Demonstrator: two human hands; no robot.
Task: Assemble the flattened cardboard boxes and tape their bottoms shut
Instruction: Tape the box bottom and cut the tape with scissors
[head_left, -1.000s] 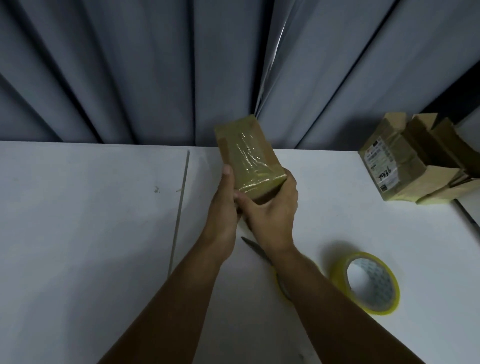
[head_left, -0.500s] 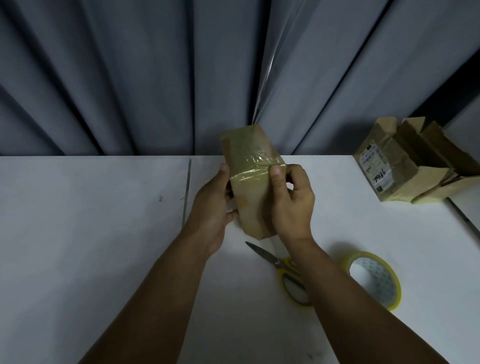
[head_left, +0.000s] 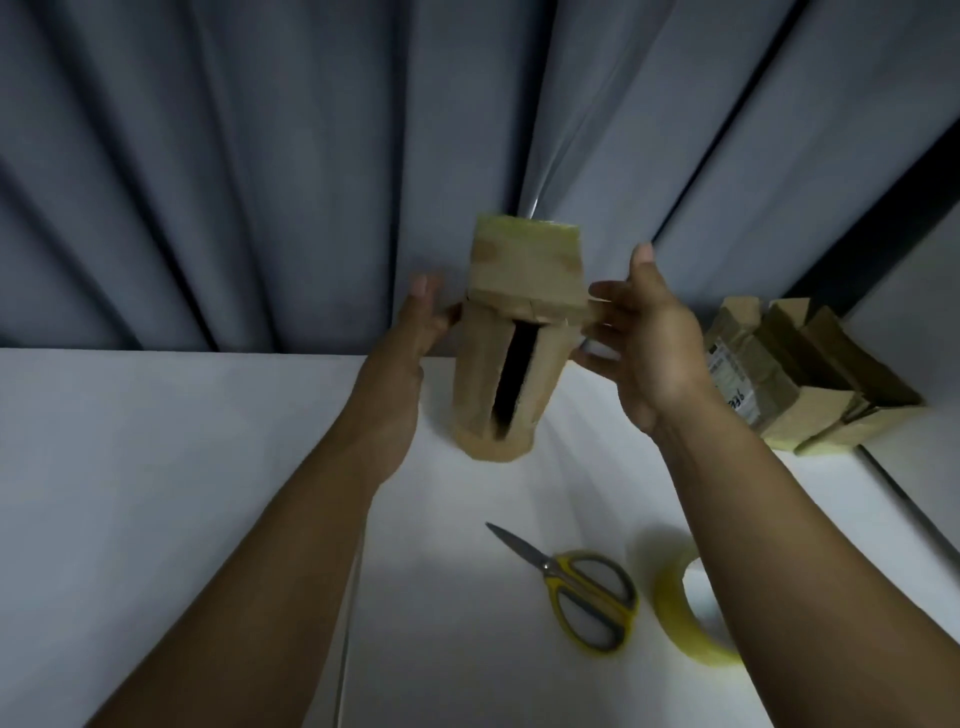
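I hold a small brown cardboard box (head_left: 522, 275) in the air above the white table (head_left: 156, 467). Its far end is sealed with shiny yellowish tape. The near end faces me with two long flaps parted, and a dark slit shows between them. My left hand (head_left: 415, 338) is at the box's left side, its thumb at a small side flap. My right hand (head_left: 647, 343) is at the right side and pinches the other side flap between thumb and fingers.
Yellow-handled scissors (head_left: 589, 597) lie on the table near me. A yellow tape roll (head_left: 675, 618) sits partly behind my right forearm. Other cardboard boxes (head_left: 789, 384), one with a label, sit at the table's right edge. A grey curtain (head_left: 260, 156) hangs behind.
The box has turned so its open end faces me and has risen higher. Both hands have shifted from gripping its middle to the small side flaps.
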